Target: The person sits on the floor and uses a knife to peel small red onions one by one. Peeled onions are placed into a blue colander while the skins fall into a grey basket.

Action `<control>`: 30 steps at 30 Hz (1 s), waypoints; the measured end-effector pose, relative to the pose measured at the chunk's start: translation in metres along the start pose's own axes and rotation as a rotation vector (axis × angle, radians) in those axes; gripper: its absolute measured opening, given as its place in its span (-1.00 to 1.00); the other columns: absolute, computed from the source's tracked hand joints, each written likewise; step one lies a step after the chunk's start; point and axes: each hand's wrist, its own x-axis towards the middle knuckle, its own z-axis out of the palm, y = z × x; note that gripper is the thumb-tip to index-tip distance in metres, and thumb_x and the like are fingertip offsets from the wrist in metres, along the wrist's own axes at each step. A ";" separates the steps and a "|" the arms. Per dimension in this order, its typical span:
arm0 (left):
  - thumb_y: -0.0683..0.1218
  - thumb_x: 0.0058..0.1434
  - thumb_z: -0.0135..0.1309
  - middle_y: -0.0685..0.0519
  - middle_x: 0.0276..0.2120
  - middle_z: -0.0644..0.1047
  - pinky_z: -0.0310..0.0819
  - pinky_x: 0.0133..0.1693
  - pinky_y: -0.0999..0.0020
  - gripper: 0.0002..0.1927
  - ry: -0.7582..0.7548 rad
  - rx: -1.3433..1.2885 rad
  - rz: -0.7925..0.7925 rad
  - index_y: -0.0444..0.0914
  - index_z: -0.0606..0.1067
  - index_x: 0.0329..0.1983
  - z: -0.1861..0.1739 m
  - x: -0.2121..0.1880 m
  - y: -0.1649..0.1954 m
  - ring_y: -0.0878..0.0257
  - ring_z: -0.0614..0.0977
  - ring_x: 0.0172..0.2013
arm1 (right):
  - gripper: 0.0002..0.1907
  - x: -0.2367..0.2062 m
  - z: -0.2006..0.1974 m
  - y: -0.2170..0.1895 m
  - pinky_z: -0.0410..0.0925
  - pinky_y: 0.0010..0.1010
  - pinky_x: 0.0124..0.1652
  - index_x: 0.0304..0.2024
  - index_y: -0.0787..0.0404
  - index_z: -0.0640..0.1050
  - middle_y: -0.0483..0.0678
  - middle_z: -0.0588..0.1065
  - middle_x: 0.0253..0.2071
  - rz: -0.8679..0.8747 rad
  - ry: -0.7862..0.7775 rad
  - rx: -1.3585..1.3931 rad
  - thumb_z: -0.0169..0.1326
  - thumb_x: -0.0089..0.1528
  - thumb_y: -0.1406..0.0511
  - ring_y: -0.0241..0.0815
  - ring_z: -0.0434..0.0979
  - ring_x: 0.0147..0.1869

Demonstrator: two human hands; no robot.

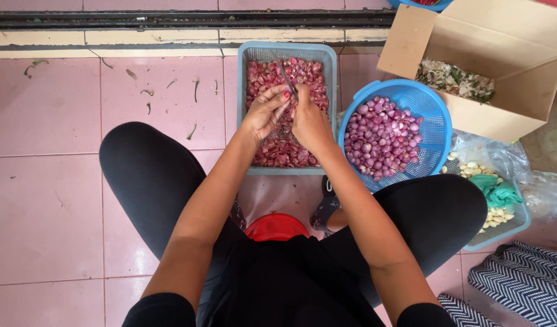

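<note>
Pink floor tiles (60, 200), shallot peeling over a grey rectangular basket (247, 91).

Left hand (263, 112) curled, fingertips pinched on something small, probably a shallot, mostly hidden between the hands; right hand (309, 124) closed around a thin dark knife (287, 77) whose blade points away over the basket of reddish skins (281, 151). Peeled purple shallots (381, 136) heaped in the round blue colander (436, 115), just right of the basket. Best kept low over the basket so skins drop inside, blade edge turned away from the left fingertips, only the papery layer lifted. Cardboard box (521, 54) of scraps beyond.
</note>
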 end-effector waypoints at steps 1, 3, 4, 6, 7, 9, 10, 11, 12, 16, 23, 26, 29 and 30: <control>-0.30 0.32 0.12 -0.05 -0.10 0.64 0.65 0.02 0.48 -0.78 0.010 0.013 -0.005 -0.37 0.53 0.03 0.000 0.000 0.001 0.23 0.69 -0.06 | -0.49 0.000 0.001 0.000 0.35 0.21 -0.32 0.23 0.19 0.16 0.34 0.55 -0.27 -0.021 0.020 -0.001 0.02 0.28 0.43 0.45 0.57 -0.24; -0.29 0.32 0.11 -0.07 -0.10 0.64 0.64 0.02 0.48 -0.77 0.026 0.030 -0.018 -0.40 0.54 0.04 0.002 -0.002 0.004 0.22 0.69 -0.06 | -0.50 0.001 0.002 0.002 0.35 0.21 -0.31 0.23 0.18 0.16 0.32 0.56 -0.30 -0.003 0.014 0.005 0.01 0.29 0.42 0.44 0.57 -0.25; -0.29 0.33 0.11 -0.08 -0.10 0.64 0.63 0.02 0.49 -0.77 0.031 0.035 -0.026 -0.40 0.55 0.05 0.003 -0.003 0.006 0.22 0.69 -0.05 | -0.50 0.001 0.002 0.003 0.35 0.21 -0.31 0.24 0.17 0.16 0.31 0.56 -0.32 0.007 0.010 0.008 0.01 0.30 0.42 0.43 0.57 -0.26; -0.28 0.34 0.12 -0.08 -0.10 0.64 0.63 0.02 0.49 -0.77 0.032 0.037 -0.032 -0.41 0.55 0.05 0.006 -0.005 0.007 0.22 0.69 -0.05 | -0.51 0.002 0.001 0.005 0.34 0.21 -0.29 0.23 0.17 0.16 0.32 0.55 -0.34 0.029 -0.002 0.030 0.02 0.31 0.42 0.43 0.57 -0.25; -0.28 0.33 0.12 -0.08 -0.10 0.64 0.63 0.02 0.49 -0.77 0.029 0.033 -0.031 -0.41 0.55 0.05 0.007 -0.005 0.006 0.22 0.69 -0.05 | -0.51 0.002 0.001 0.005 0.34 0.21 -0.29 0.23 0.17 0.16 0.33 0.54 -0.36 0.039 -0.008 0.041 0.02 0.32 0.41 0.43 0.57 -0.24; -0.29 0.31 0.12 -0.07 -0.10 0.64 0.63 0.03 0.48 -0.77 0.028 0.051 -0.009 -0.40 0.54 0.03 0.007 -0.004 0.006 0.22 0.69 -0.05 | -0.50 0.002 0.000 0.006 0.35 0.21 -0.27 0.23 0.18 0.16 0.33 0.54 -0.36 0.033 -0.007 0.051 0.00 0.29 0.44 0.42 0.58 -0.24; -0.30 0.30 0.13 -0.06 -0.10 0.64 0.63 0.03 0.47 -0.78 0.029 0.070 0.010 -0.39 0.53 0.02 0.007 -0.003 0.004 0.22 0.69 -0.06 | -0.50 0.002 -0.001 0.006 0.36 0.21 -0.26 0.23 0.19 0.16 0.32 0.54 -0.36 0.031 -0.006 0.056 -0.01 0.28 0.45 0.42 0.58 -0.24; -0.31 0.30 0.14 -0.06 -0.10 0.64 0.63 0.03 0.47 -0.78 0.030 0.089 0.028 -0.39 0.52 0.00 0.006 -0.002 0.003 0.22 0.69 -0.06 | -0.49 0.001 0.000 0.005 0.36 0.22 -0.25 0.23 0.19 0.16 0.33 0.54 -0.35 0.032 -0.014 0.027 -0.01 0.27 0.45 0.43 0.58 -0.24; -0.31 0.29 0.15 -0.05 -0.11 0.64 0.64 0.02 0.46 -0.78 0.036 0.101 0.035 -0.38 0.52 0.00 0.005 -0.001 0.002 0.23 0.68 -0.07 | -0.49 0.000 0.001 0.005 0.36 0.23 -0.25 0.23 0.20 0.16 0.34 0.55 -0.33 0.034 -0.021 -0.001 -0.01 0.27 0.45 0.44 0.57 -0.24; -0.32 0.27 0.17 -0.04 -0.12 0.64 0.64 0.01 0.43 -0.76 0.050 0.117 0.048 -0.39 0.52 0.00 0.000 0.000 0.000 0.24 0.68 -0.08 | -0.51 -0.001 0.003 0.003 0.34 0.25 -0.29 0.24 0.20 0.17 0.37 0.55 -0.19 -0.008 0.006 -0.052 -0.02 0.28 0.44 0.47 0.56 -0.23; -0.30 0.29 0.15 -0.07 -0.09 0.64 0.63 0.04 0.44 -0.76 0.047 0.117 0.024 -0.41 0.55 0.03 -0.001 -0.002 0.003 0.22 0.68 -0.06 | -0.51 0.002 -0.004 0.001 0.35 0.25 -0.26 0.26 0.19 0.17 0.36 0.56 -0.21 0.035 -0.041 -0.060 -0.03 0.30 0.42 0.46 0.56 -0.22; -0.29 0.31 0.15 -0.05 -0.08 0.64 0.61 0.04 0.46 -0.76 0.044 0.100 0.015 -0.42 0.55 0.04 0.002 -0.002 0.002 0.25 0.67 -0.05 | -0.51 0.002 -0.005 -0.002 0.36 0.25 -0.21 0.26 0.20 0.16 0.37 0.55 -0.25 0.083 -0.061 -0.056 -0.04 0.30 0.42 0.45 0.57 -0.20; -0.29 0.29 0.16 -0.07 -0.10 0.64 0.64 0.05 0.44 -0.76 0.035 0.099 0.023 -0.42 0.54 0.02 0.005 -0.002 0.001 0.21 0.69 -0.06 | -0.49 0.000 -0.003 -0.003 0.36 0.26 -0.22 0.24 0.21 0.17 0.39 0.54 -0.14 0.045 -0.022 -0.082 -0.06 0.26 0.46 0.48 0.56 -0.18; -0.29 0.29 0.16 -0.08 -0.09 0.64 0.64 0.05 0.44 -0.75 0.043 0.101 0.019 -0.42 0.54 0.03 0.006 -0.003 0.001 0.20 0.69 -0.06 | -0.49 0.000 -0.001 -0.003 0.37 0.26 -0.23 0.22 0.21 0.17 0.40 0.53 -0.08 0.029 -0.001 -0.096 -0.06 0.24 0.46 0.49 0.56 -0.19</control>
